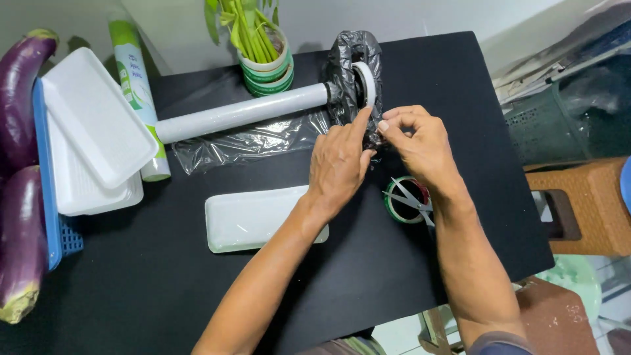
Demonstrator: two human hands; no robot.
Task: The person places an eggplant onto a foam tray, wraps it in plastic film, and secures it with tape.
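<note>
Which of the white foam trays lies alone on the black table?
The wrapped foam tray lying flat below the left hand. The other trays are stacked tilted in the blue basket at the left edge.

Bright, even overhead light, soft shadows, sharp focus throughout.

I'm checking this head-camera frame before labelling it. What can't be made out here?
- What the left hand and right hand pinch: their fingertips cover it, against the black plastic bag.
- Roll of cling film: its right end is wrapped in the bag.
- Scissors on the tape roll: handles hidden under the right forearm.
- Eggplants: cut off by the left edge.
</note>
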